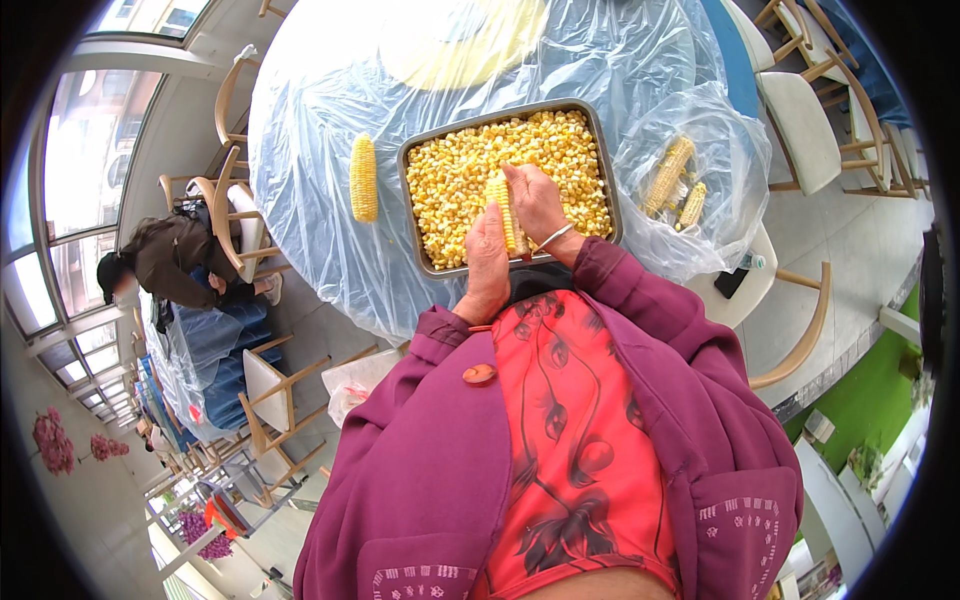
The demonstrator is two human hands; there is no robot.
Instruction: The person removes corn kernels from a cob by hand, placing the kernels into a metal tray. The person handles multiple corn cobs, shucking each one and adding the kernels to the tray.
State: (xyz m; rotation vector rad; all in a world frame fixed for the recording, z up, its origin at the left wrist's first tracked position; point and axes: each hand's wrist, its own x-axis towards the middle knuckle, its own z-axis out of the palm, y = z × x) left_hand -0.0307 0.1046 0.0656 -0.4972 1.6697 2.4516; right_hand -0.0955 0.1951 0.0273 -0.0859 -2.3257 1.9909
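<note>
Both my hands are over a metal tray (403, 195) filled with loose yellow corn kernels (455, 180). My left hand (487, 262) is closed around the lower part of a corn cob (497, 200), held upright over the tray's near side. On the cob's right side, my right hand (540, 207) is closed against it, thumb near the top; a white bangle circles that wrist. The cob still bears rows of kernels on its left face, while a strip beside my right palm looks bare. A whole corn cob (363, 178) lies on the table left of the tray.
Clear plastic sheeting (310, 140) covers the round table. To the tray's right, a clear plastic bag (735, 150) holds several cobs (668, 178). A chair (755, 285) with a dark object on it stands close at right. Another person (175, 255) bends near chairs at left.
</note>
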